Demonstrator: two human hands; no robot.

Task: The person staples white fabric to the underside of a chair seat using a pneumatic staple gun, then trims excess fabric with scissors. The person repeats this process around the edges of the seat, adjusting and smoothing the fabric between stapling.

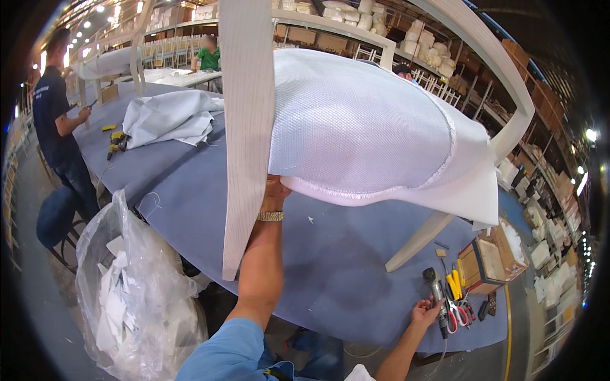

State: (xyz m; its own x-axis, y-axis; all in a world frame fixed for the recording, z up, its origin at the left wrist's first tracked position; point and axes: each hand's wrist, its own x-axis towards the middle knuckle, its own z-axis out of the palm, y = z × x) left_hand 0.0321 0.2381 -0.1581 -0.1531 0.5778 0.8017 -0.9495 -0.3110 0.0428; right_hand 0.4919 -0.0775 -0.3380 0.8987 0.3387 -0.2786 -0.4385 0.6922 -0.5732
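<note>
Chair seat (362, 120) above left hand (274, 190), resting on it.

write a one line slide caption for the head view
Left hand props a white upholstered chair above the blue worktable; right hand touches a stapler tool.

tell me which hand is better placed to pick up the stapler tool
Right, probably: the right hand already lies against the stapler tool on the blue table. The left hand is up under the chair seat, supporting it.
</note>
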